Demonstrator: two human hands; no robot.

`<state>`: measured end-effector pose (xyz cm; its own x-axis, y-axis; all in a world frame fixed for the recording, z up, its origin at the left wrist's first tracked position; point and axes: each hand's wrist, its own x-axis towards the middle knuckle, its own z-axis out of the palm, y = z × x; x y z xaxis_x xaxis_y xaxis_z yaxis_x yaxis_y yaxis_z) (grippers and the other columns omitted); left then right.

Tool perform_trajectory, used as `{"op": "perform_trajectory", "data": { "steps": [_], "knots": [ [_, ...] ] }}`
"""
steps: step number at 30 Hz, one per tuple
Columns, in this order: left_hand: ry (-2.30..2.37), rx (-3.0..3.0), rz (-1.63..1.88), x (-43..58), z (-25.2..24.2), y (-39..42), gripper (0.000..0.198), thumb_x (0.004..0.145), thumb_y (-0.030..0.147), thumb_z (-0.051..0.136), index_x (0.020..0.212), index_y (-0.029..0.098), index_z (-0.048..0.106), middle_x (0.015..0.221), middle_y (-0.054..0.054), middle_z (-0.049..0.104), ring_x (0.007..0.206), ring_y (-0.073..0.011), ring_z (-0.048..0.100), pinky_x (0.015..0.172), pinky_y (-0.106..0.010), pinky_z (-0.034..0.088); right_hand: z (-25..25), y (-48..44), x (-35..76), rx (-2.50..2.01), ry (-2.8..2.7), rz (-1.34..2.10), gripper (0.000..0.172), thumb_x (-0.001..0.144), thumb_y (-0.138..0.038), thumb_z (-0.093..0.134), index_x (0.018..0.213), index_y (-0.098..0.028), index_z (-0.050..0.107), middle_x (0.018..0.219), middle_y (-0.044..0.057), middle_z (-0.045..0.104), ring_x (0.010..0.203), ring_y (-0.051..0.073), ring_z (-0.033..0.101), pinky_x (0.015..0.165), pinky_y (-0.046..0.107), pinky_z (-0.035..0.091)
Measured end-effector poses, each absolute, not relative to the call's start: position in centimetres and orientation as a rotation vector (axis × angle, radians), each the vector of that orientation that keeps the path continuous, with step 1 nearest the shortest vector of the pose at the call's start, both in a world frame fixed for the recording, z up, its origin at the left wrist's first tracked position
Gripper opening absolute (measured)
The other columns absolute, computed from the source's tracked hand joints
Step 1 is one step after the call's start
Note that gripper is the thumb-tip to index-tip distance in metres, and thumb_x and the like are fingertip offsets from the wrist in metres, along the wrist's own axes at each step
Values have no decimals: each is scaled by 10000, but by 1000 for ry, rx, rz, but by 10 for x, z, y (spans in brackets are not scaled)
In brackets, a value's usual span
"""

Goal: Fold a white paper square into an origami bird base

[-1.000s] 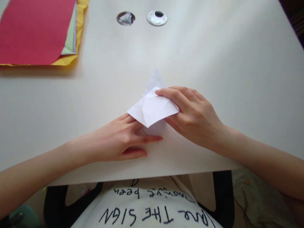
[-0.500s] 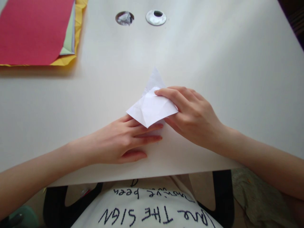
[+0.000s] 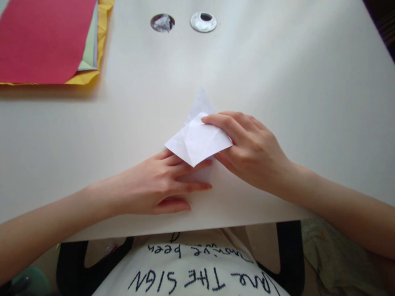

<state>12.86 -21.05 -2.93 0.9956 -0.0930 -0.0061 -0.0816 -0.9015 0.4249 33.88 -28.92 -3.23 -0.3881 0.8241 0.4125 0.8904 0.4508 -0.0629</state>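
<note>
A folded sheet of white paper lies near the front of the white table, its upper flap lifted and one pointed corner facing away from me. My right hand grips the flap at its right side, index fingertip on top and the thumb partly hidden beneath the edge. Flat on the table, my left hand has its fingers spread. Some of its fingers reach under the raised flap and rest on the lower layer, where the paper covers their tips.
A red sheet tops a stack with pale green and yellow paper at the far left. Two cable holes are at the back, one with crumpled stuff inside, one with a white cover. The table's front edge runs before my body.
My left index finger has moved slightly toward me, widening its gap from the finger beside it. The flap's near corner has shifted a little right. My right hand stays nearly still.
</note>
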Motion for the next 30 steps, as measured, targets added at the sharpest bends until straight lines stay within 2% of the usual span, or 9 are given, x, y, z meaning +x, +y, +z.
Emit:
{"op": "perform_trajectory", "data": {
  "steps": [5,7,11,13,18,21,24,30],
  "knots": [
    [-146,2678,-43,127,-29,-210,429,848,391,527,1267,306,490,1459,-71,297,1329,-308,271,1072,-498,220,-33,-289,340,-1446,-2314,-195,353,858,-111,460,1209,-156,458,1179,99,553,1068,254,505,839,411,465],
    [-161,2662,-57,127,-28,-209,478,844,420,520,1300,297,447,1461,-67,292,1340,-304,248,1080,-491,206,-33,-289,340,-1447,-2311,-200,350,861,-111,455,1207,-160,461,1175,97,554,1066,254,507,837,412,466],
    [-109,2620,-82,127,-26,-208,686,856,464,453,1415,148,210,1440,-107,329,1355,-249,223,1114,-426,159,-32,-289,340,-1454,-2322,-186,325,869,-116,448,1187,-174,482,1181,93,551,1071,253,505,838,413,466],
    [-87,2620,-78,127,-26,-208,711,861,457,439,1415,98,175,1428,-126,344,1355,-237,226,1120,-405,145,-32,-289,340,-1448,-2323,-186,314,869,-119,453,1176,-171,490,1180,95,551,1068,251,507,836,410,467],
    [-95,2647,-55,126,-27,-209,579,860,422,459,1335,109,355,1350,-122,454,1301,-258,326,1104,-412,181,-32,-289,340,-1452,-2327,-190,303,867,-118,452,1161,-179,494,1181,90,550,1068,251,509,833,410,470],
    [-124,2653,-49,127,-27,-210,492,859,403,467,1281,151,441,1374,-101,432,1291,-273,338,1093,-426,199,-33,-289,340,-1453,-2315,-182,323,864,-110,447,1177,-182,482,1180,87,551,1070,251,509,841,414,468],
    [-140,2656,-54,127,-26,-209,442,863,384,466,1259,188,473,1412,-79,383,1302,-275,319,1085,-435,209,-33,-289,340,-1447,-2314,-204,322,866,-114,448,1180,-176,479,1171,88,557,1064,250,514,831,410,473],
    [-137,2652,-59,127,-27,-209,417,865,375,472,1249,213,492,1404,-75,393,1298,-266,327,1082,-421,208,-32,-289,340,-1456,-2327,-226,296,882,-132,435,1172,-166,482,1176,87,554,1069,244,513,838,405,474]
  ]
}}
